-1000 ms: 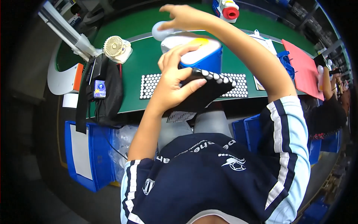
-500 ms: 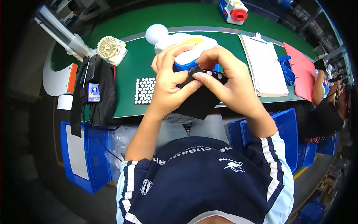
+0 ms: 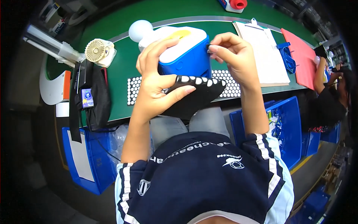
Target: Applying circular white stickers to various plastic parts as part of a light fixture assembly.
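Note:
My left hand has its thumb pressed on a flexible black sheet with a row of white round spots along its bent upper edge. Its other fingers reach over a white and blue plastic housing with a yellow patch on top and a white ball at its far left end. My right hand pinches a small black piece, too small to name exactly, against or close beside the housing's right blue side. Beneath the housing and the black sheet lies another sheet with white dots, on the green table.
A small cream fan and a black bag are on the left. To the right lie a clipboard with paper, blue glasses and a red folder. Blue bins flank my legs. Another person works far right.
My hands have separated. The right has moved up and right to the housing's side with the small black piece; the left still has the black sheet, now turned so its white spots show.

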